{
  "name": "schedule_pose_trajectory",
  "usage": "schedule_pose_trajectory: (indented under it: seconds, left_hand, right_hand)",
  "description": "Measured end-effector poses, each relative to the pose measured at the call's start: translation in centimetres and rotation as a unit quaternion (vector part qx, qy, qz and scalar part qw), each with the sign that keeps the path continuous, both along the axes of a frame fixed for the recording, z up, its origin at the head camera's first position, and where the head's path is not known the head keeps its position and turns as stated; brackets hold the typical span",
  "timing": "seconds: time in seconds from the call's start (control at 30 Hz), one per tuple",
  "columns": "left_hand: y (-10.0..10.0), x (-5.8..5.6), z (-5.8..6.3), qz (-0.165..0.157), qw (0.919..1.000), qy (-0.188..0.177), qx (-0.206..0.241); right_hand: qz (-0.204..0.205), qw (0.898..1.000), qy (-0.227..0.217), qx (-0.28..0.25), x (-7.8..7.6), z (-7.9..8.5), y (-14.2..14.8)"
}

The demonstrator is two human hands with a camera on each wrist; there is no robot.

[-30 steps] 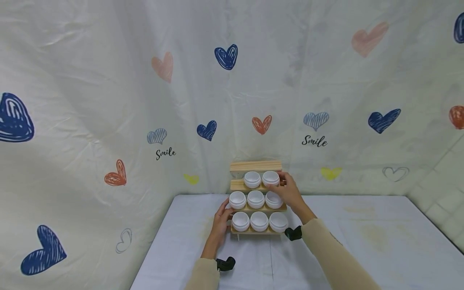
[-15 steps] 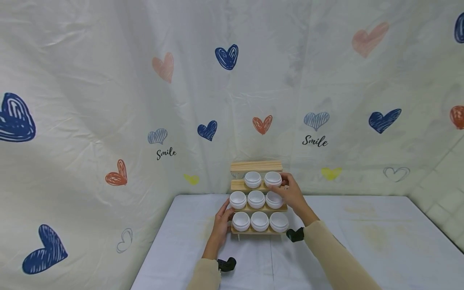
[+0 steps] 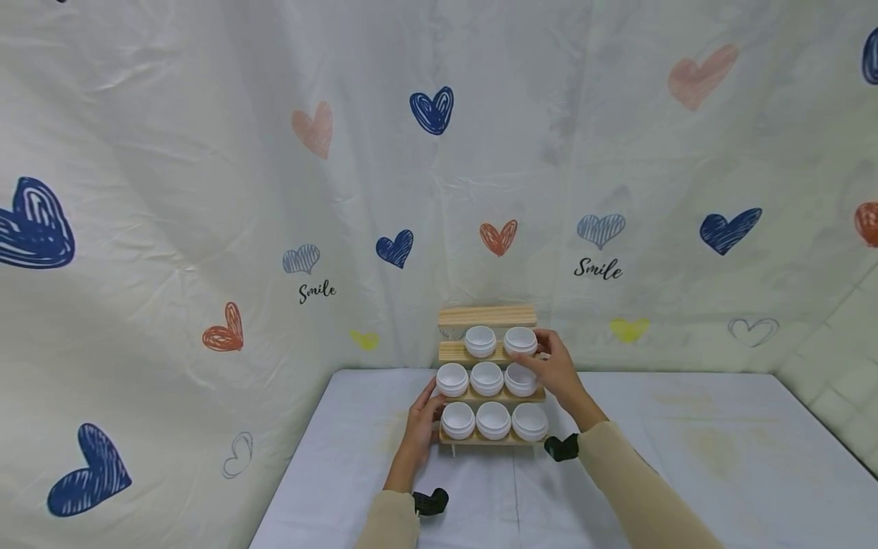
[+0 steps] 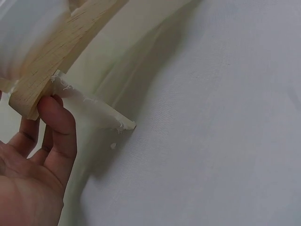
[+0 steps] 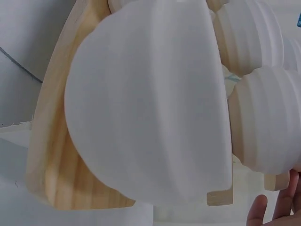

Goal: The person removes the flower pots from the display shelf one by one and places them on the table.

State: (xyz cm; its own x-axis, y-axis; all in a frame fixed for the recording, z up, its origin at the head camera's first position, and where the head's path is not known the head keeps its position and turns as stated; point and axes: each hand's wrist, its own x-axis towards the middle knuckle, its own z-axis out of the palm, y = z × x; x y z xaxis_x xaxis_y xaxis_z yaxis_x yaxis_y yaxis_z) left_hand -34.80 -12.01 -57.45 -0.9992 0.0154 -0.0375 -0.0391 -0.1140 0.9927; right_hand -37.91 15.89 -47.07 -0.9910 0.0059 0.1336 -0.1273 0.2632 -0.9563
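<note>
A tiered wooden rack (image 3: 487, 316) stands near the back of the table, bearing several small white bowls in rows. My left hand (image 3: 414, 431) grips the rack's left side; the left wrist view has its fingers (image 4: 60, 127) curled at the end of a wooden shelf (image 4: 51, 61). With my right hand (image 3: 559, 374) I hold the white bowl (image 3: 520, 341) at the right end of the upper row of bowls. Left of it sits another white bowl (image 3: 480, 341). In the right wrist view a nearer bowl (image 5: 150, 103) fills the middle, and my right hand (image 5: 287, 207) shows only partly.
The top plank of the rack carries no bowl. Behind the rack hangs a pale curtain (image 3: 494, 168) printed with hearts. A white cloth (image 3: 686, 457) covers the table, and a tiled-looking wall (image 3: 840, 374) borders it at right.
The bowl in my right hand has shifted slightly right, widening the gap to the bowl beside it. My left hand keeps its place on the rack. The head view has drifted a little.
</note>
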Motion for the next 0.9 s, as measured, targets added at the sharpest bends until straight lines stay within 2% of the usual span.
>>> schedule_pose_trajectory:
  seconds: [0.37,0.9]
  left_hand:
    - [0.0,-0.1,-0.2,-0.003,1.0000,0.001,0.002]
    - [0.2,-0.1,0.0,0.004,1.0000,-0.003,-0.001]
  right_hand:
    - [-0.003,1.000,0.009,0.023,0.5,0.8,0.5]
    - [-0.021,0.999,0.046,0.016,2.0,1.2,2.5]
